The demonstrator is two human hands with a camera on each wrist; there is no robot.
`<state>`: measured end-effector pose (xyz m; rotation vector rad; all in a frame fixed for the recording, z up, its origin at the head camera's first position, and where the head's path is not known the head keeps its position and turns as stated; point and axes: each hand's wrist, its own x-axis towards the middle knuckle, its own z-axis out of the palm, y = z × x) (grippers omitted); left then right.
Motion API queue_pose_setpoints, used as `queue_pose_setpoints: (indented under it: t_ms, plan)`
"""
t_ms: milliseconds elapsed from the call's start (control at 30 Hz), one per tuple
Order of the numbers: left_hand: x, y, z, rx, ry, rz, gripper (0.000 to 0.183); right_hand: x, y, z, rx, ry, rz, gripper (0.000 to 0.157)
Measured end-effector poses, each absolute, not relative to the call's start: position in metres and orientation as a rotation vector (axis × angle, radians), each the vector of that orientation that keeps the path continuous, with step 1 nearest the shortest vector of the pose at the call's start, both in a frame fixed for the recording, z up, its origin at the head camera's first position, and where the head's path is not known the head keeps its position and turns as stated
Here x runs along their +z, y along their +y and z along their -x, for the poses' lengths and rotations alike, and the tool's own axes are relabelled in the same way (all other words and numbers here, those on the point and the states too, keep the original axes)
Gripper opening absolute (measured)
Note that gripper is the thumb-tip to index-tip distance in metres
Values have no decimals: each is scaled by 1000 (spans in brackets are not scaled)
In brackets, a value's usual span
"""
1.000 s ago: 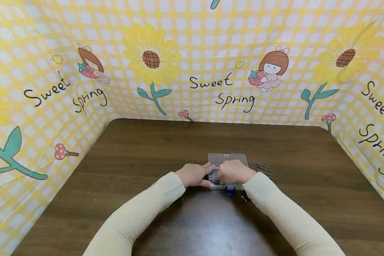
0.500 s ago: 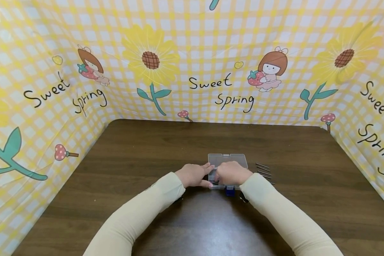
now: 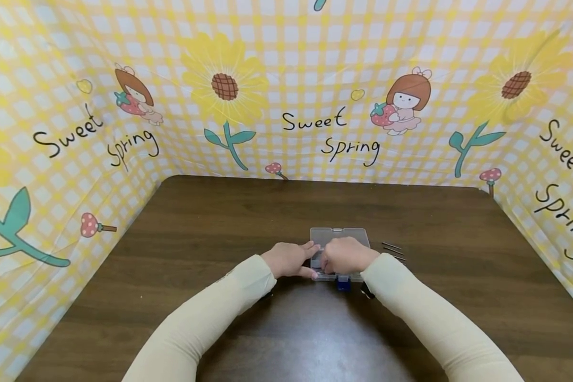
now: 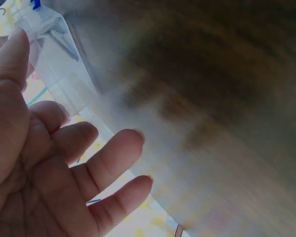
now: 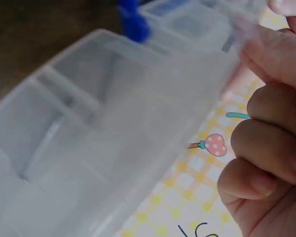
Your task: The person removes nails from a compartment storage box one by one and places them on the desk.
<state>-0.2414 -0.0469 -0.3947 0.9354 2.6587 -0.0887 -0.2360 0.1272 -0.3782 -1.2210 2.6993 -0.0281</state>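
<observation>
A small clear plastic compartment box (image 3: 331,277) stands on the table with its lid (image 3: 339,233) raised at the back and a blue latch (image 3: 344,285) at the front. My left hand (image 3: 286,260) rests at the box's left side, index finger and thumb touching its edge; in the left wrist view the other fingers are relaxed and hold nothing. My right hand (image 3: 347,255) reaches down into the left part of the box, index finger and thumb lowered, other fingers curled in the right wrist view. I cannot tell whether its fingertips pinch anything. Thin metal pieces show through the plastic (image 5: 138,98).
Several thin dark metal rods (image 3: 392,246) lie in a row on the table just right of the box, partly behind the right sleeve (image 3: 387,276). A brown wooden table (image 3: 229,212) is bounded by a yellow checked cloth (image 3: 267,106) at the back and sides.
My right hand stays in the box, with its fingers and wrist shifting slightly. My left hand keeps its place at the box's side. The rods still lie at the right.
</observation>
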Motion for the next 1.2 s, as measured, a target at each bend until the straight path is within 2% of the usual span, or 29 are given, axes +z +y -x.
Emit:
queue_pose_setpoints:
  t_ms: [300,767,1100,1200]
  plan:
    - [-391,-47,242,-98,2671,-930,76,-360,133,239,-66,2683,1144,10]
    - [-390,-46,243,-99,2689,-933,76,-352,154,245,16,2722,1035,13]
    - [-393,-48,242,-50,2673,-936,76,-351,177,248,-70,2709,930,22]
    - [-393,-49,242,-45,2673,-936,76,-351,186,249,-84,2704,911,20]
